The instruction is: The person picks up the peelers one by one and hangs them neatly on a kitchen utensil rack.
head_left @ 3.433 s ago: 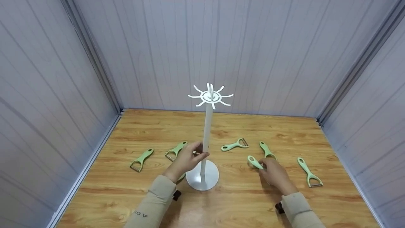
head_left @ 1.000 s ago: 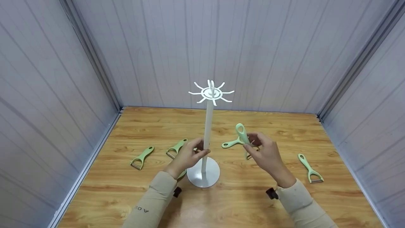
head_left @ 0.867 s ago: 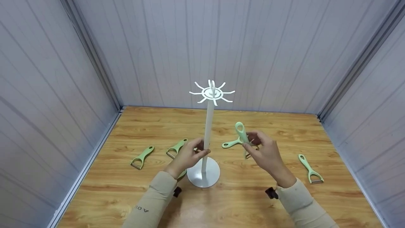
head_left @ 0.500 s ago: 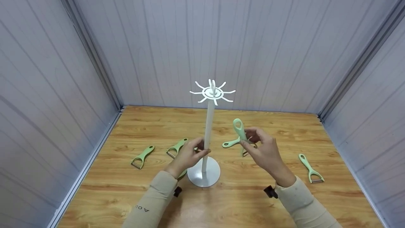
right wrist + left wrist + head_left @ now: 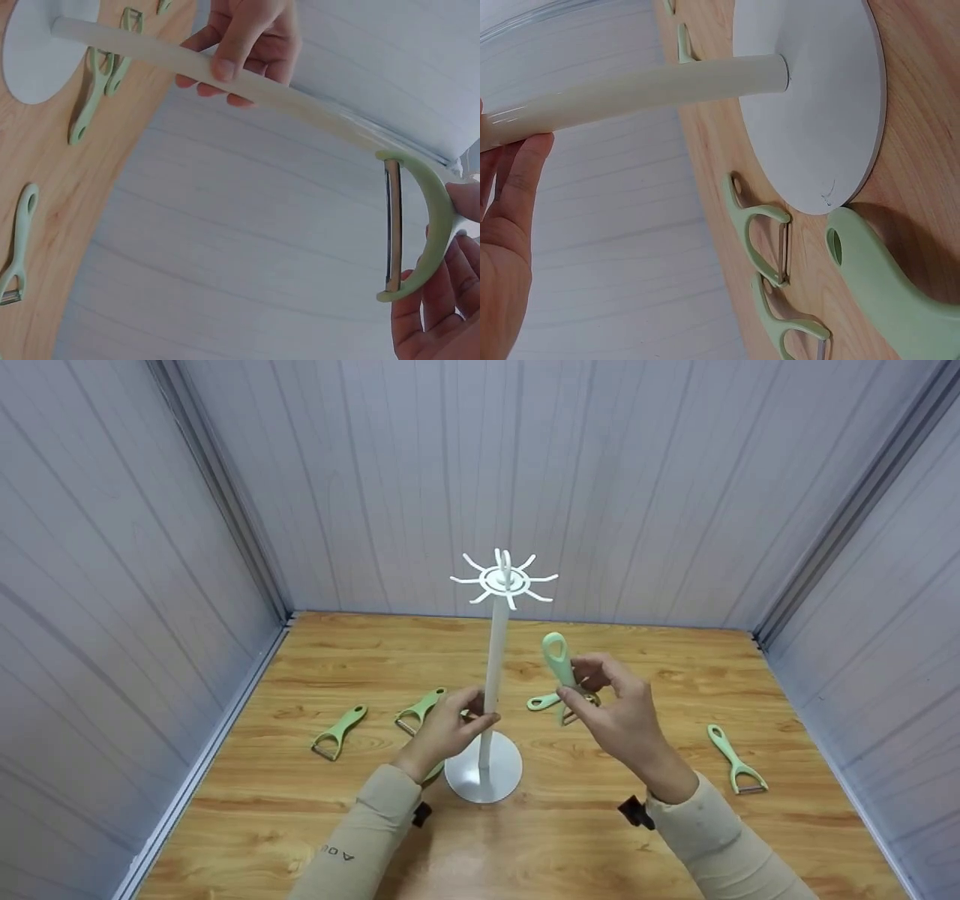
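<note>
My left hand (image 5: pixel 450 726) grips the pole (image 5: pixel 496 652) of a white stand, fingers and thumb around it. A ring of upturned hooks (image 5: pixel 504 580) tops the pole, and a round base (image 5: pixel 484 769) stands on the table. To the right of the pole, my right hand (image 5: pixel 619 712) pinches a light green peeler (image 5: pixel 557 655) where handle and head meet. Its holed handle end points up, below hook height; its blade (image 5: pixel 394 225) faces down. Behind it another peeler (image 5: pixel 541 703) lies on the table, partly covered.
More green peelers lie on the wooden table (image 5: pixel 570 840): one far left (image 5: pixel 339 733), one beside the left hand (image 5: pixel 420 709), one partly under the left wrist (image 5: pixel 433 774), one at the right (image 5: pixel 737 761). Panel walls (image 5: pixel 615 495) enclose the table's back and sides.
The right hand has lifted the peeler off the table, turned its handle upward and carried it left toward the stand, creeping further left and up over the last second. The left hand stays on the pole.
</note>
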`<state>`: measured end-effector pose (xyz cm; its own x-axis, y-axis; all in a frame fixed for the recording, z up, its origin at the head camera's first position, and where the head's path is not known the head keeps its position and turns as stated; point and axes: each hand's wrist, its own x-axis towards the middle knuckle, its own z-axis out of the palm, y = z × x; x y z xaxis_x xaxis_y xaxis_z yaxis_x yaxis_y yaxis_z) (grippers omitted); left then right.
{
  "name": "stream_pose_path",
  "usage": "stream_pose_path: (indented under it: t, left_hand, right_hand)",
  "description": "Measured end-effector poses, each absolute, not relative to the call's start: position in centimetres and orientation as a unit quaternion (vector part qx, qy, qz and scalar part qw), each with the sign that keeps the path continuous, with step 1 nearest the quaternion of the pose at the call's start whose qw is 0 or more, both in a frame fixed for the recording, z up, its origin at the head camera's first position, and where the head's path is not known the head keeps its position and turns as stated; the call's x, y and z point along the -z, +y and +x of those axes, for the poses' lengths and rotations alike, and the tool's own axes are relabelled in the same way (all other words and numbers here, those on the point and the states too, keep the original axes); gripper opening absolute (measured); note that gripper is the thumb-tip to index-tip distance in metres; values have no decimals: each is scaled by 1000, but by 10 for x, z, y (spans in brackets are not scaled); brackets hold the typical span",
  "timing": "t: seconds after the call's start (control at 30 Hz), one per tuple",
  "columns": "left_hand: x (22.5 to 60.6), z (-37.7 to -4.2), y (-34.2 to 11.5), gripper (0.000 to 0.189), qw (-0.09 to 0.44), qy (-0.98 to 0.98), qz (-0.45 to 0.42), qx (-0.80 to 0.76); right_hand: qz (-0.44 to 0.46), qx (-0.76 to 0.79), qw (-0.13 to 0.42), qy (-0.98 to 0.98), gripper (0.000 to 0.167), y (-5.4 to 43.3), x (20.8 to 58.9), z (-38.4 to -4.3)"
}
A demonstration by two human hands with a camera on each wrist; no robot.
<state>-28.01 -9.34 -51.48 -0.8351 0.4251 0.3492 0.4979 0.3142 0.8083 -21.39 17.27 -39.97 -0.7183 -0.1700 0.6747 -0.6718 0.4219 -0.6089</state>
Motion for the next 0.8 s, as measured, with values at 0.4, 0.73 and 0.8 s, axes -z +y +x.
stream_pose_path:
  t: [0.4, 0.73, 0.8]
  left_hand:
    - [515, -281, -94, 22, 41, -807, -290, 513]
    - [515, -280, -94, 21, 38, -805, -291, 516]
    - [515, -280, -94, 21, 38, -804, -292, 516]
  right_hand:
    - [295, -472, 287, -780, 32, 160, 381, -207]
    - [310, -469, 328, -759, 32, 146, 366, -208]
    - [312, -472, 333, -754, 33, 143, 363, -209]
